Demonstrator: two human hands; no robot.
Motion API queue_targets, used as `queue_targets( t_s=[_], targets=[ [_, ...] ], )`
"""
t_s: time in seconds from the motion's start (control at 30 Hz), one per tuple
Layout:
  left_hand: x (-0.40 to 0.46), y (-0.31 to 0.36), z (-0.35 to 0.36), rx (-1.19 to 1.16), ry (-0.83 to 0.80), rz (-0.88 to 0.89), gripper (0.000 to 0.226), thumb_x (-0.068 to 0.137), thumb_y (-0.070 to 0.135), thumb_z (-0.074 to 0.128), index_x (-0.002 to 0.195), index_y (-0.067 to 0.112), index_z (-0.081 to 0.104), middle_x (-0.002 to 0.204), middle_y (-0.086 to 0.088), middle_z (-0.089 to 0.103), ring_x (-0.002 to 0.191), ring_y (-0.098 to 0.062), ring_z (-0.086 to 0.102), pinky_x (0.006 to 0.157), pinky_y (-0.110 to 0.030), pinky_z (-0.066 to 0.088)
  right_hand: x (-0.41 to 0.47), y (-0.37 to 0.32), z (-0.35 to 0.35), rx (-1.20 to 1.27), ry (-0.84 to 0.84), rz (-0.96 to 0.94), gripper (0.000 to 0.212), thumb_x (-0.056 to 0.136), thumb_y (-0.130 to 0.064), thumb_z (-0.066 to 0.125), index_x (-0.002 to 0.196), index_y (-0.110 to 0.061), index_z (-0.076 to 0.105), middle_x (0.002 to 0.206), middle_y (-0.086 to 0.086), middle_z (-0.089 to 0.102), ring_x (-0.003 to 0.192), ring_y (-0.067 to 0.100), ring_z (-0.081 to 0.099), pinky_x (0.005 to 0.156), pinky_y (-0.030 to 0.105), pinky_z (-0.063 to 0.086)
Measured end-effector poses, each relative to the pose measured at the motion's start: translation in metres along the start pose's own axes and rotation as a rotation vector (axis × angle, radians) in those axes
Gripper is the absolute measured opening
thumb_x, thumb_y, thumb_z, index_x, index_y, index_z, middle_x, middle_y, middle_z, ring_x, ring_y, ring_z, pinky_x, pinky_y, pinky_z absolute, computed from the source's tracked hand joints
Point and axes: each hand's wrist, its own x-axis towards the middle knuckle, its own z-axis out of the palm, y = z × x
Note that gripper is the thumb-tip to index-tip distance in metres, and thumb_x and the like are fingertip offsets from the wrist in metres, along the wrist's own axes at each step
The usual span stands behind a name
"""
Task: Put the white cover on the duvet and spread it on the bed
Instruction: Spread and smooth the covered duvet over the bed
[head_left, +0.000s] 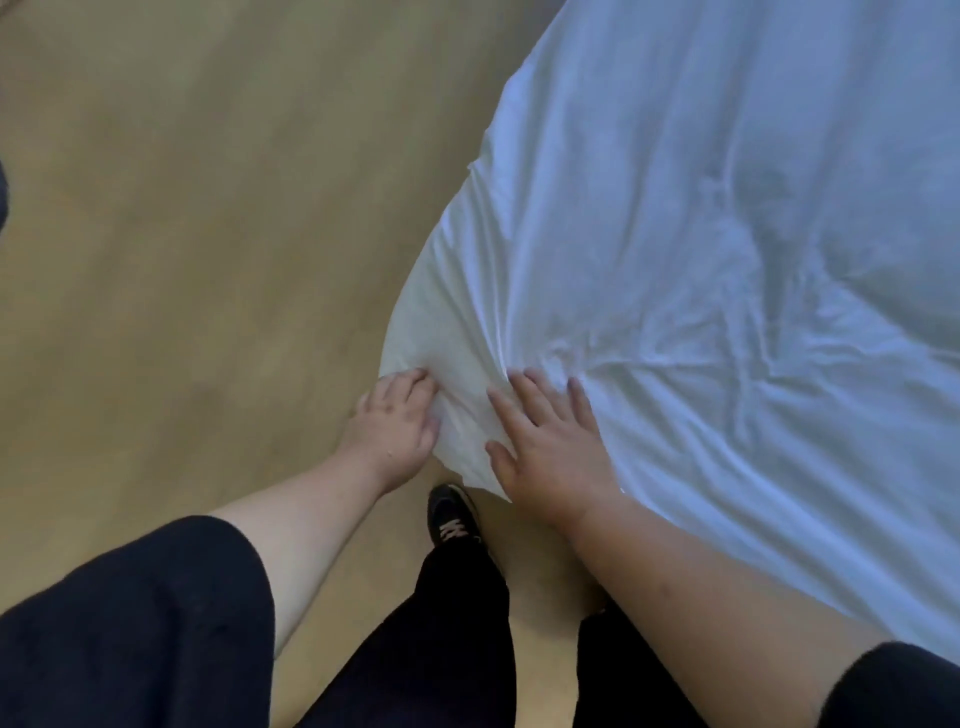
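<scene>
Two hands meet at one corner of the white cover (727, 260), which fills the space ahead and to the right of them, wrinkled and spread over what seems to be the bed; the bed itself is hidden beneath it. Whether the duvet is inside cannot be told for certain, though the corner looks padded and full. That corner hangs past the edge, just above the floor (182, 234), and creases fan out from the spot where the hands hold it.

The left hand (395, 421) grips the very tip of the corner, fingers curled into the cloth with the thumb underneath. The right hand (545, 441) lies just beside it, flat on the cover with its fingers straight and spread, pressing the cloth down.

Below the hands, between the two forearms, a black shoe (452, 514) with pale laces stands on the tan floor. Black trousers (457, 623) and black sleeves (135, 623) fill the space nearest the person, below both arms.
</scene>
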Motion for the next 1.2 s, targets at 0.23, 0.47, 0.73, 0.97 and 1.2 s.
queue_targets(
  t_s=[0.23,0.47,0.73,0.97,1.2],
  targets=[
    [0.04,-0.01,0.023,-0.216,0.061,0.111,0.083,0.084,0.063,0.029,0.143,0.007,0.043,0.149,-0.011,0.04,0.138,-0.03,0.035,0.117,-0.041,0.026,0.012,0.049,0.031,-0.086,-0.085,0.16,0.08,0.088,-0.076,0.031,0.156,-0.045,0.005,0.167,0.004,-0.012,0.151,0.018,-0.019,0.12,0.042,-0.019],
    [0.069,-0.029,0.04,-0.102,0.392,0.298,0.01,0.087,0.028,0.046,0.089,0.019,0.051,0.09,-0.009,0.06,0.086,-0.03,0.053,0.072,-0.037,0.04,0.019,0.058,0.049,0.007,0.036,0.14,0.062,0.094,-0.071,0.024,0.152,-0.052,0.018,0.167,0.005,0.005,0.153,0.02,-0.001,0.122,0.038,-0.011],
    [0.035,-0.038,0.0,-0.091,0.051,0.224,0.026,0.102,0.032,0.043,0.096,0.012,0.057,0.102,-0.01,0.055,0.104,-0.03,0.048,0.09,-0.043,0.041,0.013,0.037,0.029,0.228,0.094,0.219,0.042,0.094,-0.053,0.036,0.128,-0.051,0.06,0.162,0.002,0.027,0.151,0.023,0.016,0.123,0.039,-0.006],
    [-0.009,-0.051,-0.02,-0.078,0.029,0.156,0.021,0.101,0.028,0.047,0.1,0.011,0.059,0.103,-0.01,0.056,0.102,-0.031,0.051,0.089,-0.041,0.04,-0.015,-0.029,0.003,0.046,0.36,0.229,0.017,0.079,-0.008,0.074,0.081,-0.025,0.077,0.129,0.012,0.059,0.133,0.036,0.04,0.112,0.075,0.004],
    [0.048,-0.087,-0.004,-0.078,-0.08,0.051,0.055,0.097,0.043,0.056,0.14,0.011,0.044,0.139,-0.013,0.047,0.129,-0.033,0.044,0.107,-0.039,0.035,-0.042,-0.092,0.073,0.153,0.488,0.449,0.019,0.086,-0.035,0.056,0.091,-0.024,0.071,0.111,0.008,0.063,0.102,0.036,0.058,0.101,0.054,0.035]
  ],
)
